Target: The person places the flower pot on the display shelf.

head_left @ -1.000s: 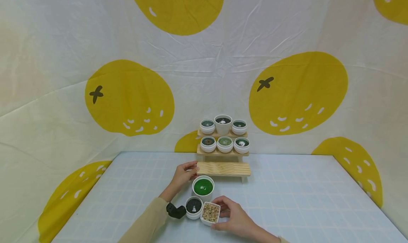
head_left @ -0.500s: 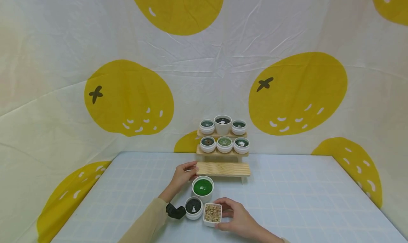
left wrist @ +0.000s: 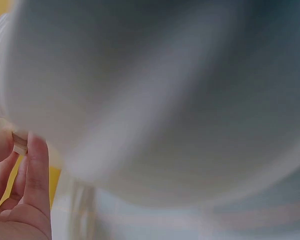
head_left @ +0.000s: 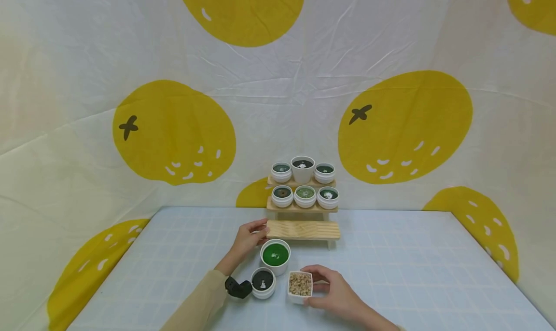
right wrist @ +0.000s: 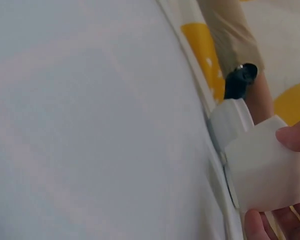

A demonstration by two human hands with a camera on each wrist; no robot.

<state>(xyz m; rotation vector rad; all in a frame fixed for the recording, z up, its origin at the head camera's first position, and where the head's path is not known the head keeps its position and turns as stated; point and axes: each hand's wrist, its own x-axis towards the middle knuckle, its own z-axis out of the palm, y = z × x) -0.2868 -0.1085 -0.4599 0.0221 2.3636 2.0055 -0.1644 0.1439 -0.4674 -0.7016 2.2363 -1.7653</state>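
Shifted rightward since the earlier frame, we note, is the square white cup of beige granules (head_left: 300,283), grasped by fingers of the right hand (head_left: 336,292), beside the round white dark-filled pot (head_left: 263,282). Fingers of the left hand (head_left: 245,239) pinch the pale wooden step (head_left: 304,230).

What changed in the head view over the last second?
The right hand slid the square pot of tan bits to the right; a gap now shows between it and the black-filled round pot. Nothing newly grasped or let go. Unchanged: the left hand pinching the wooden stand at its lowest step, the green-filled pot, the six pots on the upper steps.
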